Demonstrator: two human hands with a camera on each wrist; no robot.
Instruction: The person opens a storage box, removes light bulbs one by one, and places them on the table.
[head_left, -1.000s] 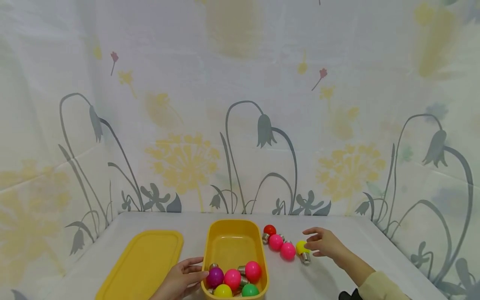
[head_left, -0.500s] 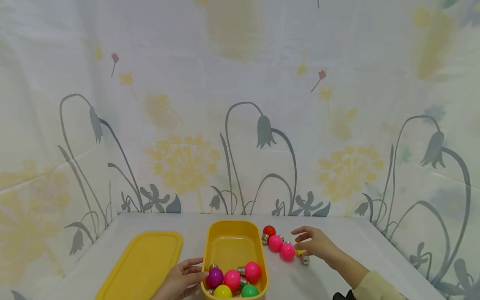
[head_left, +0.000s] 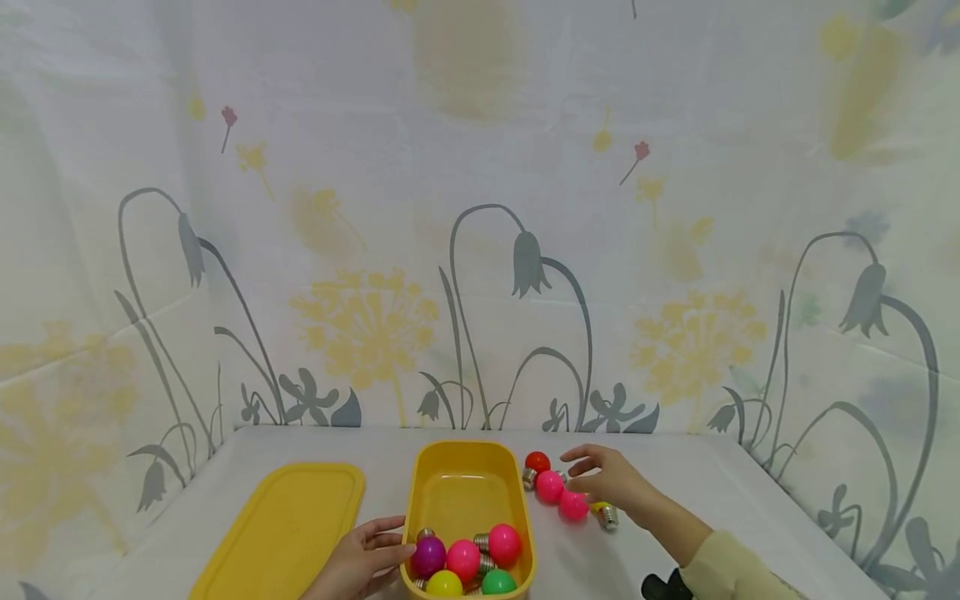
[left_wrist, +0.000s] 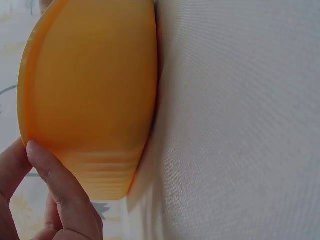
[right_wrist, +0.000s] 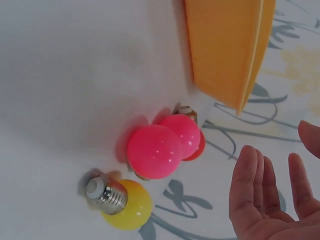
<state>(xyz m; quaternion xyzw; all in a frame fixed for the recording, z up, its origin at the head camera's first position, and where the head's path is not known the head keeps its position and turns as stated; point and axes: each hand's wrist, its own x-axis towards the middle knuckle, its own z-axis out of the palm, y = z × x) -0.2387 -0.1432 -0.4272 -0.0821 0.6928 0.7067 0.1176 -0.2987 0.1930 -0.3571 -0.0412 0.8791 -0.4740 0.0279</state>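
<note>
A yellow plastic box holds several coloured light bulbs at its near end, among them a purple bulb and a green bulb. My left hand grips the box's left rim; the left wrist view has a thumb and finger pinching the edge. Right of the box lie a red bulb, two pink bulbs and a yellow bulb with a metal screw base. Above these hovers my right hand, fingers spread and holding nothing, hiding part of the yellow bulb in the head view.
A flat yellow lid lies on the white tabletop, left of the box. Behind the table hangs a flower-printed curtain. A black object shows beneath the right sleeve.
My right hand has moved left, from beside the yellow bulb to above the pink bulbs. The left hand and the box have stayed in place.
</note>
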